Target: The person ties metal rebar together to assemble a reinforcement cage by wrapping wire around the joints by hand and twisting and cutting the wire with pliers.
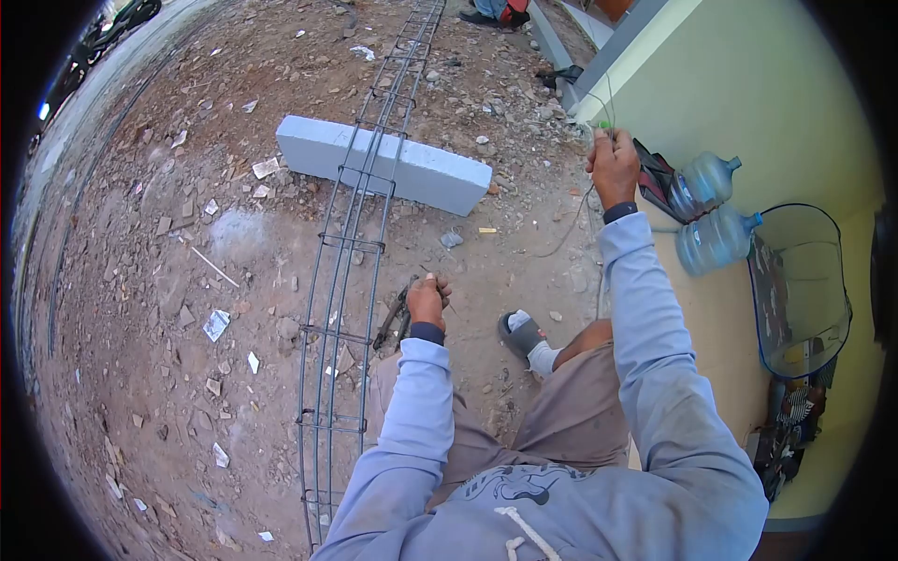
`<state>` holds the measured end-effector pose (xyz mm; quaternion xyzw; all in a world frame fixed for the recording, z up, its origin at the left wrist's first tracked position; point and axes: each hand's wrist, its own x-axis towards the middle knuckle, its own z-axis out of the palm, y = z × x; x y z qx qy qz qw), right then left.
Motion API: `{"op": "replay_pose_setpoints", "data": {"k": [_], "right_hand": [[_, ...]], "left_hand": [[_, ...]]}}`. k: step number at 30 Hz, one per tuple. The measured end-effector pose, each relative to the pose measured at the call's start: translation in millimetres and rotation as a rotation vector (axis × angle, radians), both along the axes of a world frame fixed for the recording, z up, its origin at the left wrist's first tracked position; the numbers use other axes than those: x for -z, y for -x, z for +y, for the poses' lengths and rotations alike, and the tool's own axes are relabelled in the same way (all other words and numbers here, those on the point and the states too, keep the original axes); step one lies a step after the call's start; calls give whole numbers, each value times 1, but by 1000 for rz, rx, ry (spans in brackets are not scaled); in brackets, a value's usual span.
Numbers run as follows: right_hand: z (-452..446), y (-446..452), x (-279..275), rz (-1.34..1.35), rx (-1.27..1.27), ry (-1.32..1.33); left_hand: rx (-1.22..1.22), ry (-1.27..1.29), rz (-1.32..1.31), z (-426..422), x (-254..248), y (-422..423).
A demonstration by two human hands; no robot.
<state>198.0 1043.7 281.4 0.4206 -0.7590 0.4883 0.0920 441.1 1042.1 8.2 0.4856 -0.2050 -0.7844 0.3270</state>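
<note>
My left hand point(427, 301) is closed beside the rebar cage, and a short dark tip sticks out above its thumb. A dark pair of pincers point(391, 316) shows just left of this hand; whether the fingers touch it I cannot tell. Raised near the wall, my right hand point(615, 170) pinches thin tie wire point(611, 98), whose strands stand up above the fingers. Another thin wire point(568, 232) curves down below that hand to the ground. The long rebar cage point(348, 245), with square stirrups, rests across a pale lightweight block point(435, 178).
Two blue water jugs point(716, 240) lie by the green wall point(748, 103) on my right, next to a mesh-covered frame point(800, 290). Rubble and scraps litter the dirt ground point(178, 374). At the top, part of another person point(500, 14) shows. My sandalled foot point(524, 338) is below my hands.
</note>
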Motion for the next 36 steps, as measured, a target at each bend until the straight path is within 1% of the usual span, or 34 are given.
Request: {"op": "replay_pose_setpoints", "data": {"k": [1, 2, 4, 5, 6, 9, 11, 12, 14, 15, 17, 18, 19, 20, 23, 24, 26, 28, 30, 31, 32, 34, 36], "right_hand": [[-8, 16, -14, -51, -70, 86], [-14, 28, -34, -59, -84, 125], [-26, 44, -76, -138, -115, 190], [-33, 56, -94, -126, -112, 185], [-40, 72, -111, -84, -109, 144], [-59, 103, -155, -84, -147, 99], [-69, 119, -170, -24, -98, -45], [-77, 131, -165, -29, -88, -58], [-97, 152, -143, -40, -73, -86], [-107, 156, -121, -25, -12, -74], [-136, 191, -57, -61, 9, -95], [-153, 213, -18, -76, 32, -137], [-168, 234, 28, -31, 14, -157], [-179, 248, 73, -13, 30, -233], [-200, 272, 213, -120, 46, -390], [-199, 267, 249, -194, 36, -469], [-192, 259, 323, -203, 66, -723], [-174, 232, 333, -267, -42, -1037], [-162, 222, 362, -201, -72, -956], [-158, 211, 365, -161, -100, -912], [-154, 203, 364, -118, -195, -915], [-154, 167, 328, -36, -422, -912], [-156, 138, 319, -13, -542, -979]], "left_hand": [[-16, -1, -6, -2, 1, -5], [-46, -9, 4, -4, 1, -9], [-100, 1, -6, -9, 5, -19], [-132, 20, -5, -16, 2, -20], [-189, 14, -9, -20, -8, -23], [-284, 33, 31, -31, -6, -27], [-294, 58, -40, -36, -12, -22], [-301, 63, -57, -40, -14, -17], [-326, 72, -79, -48, -11, -6], [-346, 68, -89, -51, -8, 0], [-384, 52, -117, -54, -1, 13], [-390, 63, -117, -53, 4, 18], [-384, 58, -147, -52, 9, 23], [-377, 50, -182, -50, 14, 28], [-353, 31, -268, -38, 24, 43], [-345, 27, -297, -35, 27, 50], [-335, -4, -340, -26, 32, 60], [-332, -61, -361, -15, 33, 67], [-371, -89, -410, -10, 31, 76], [-404, -102, -431, -7, 28, 80], [-408, -48, -411, -6, 30, 83], [-445, 60, -393, -9, 36, 82], [-525, 84, -408, -16, 25, 92]]}}
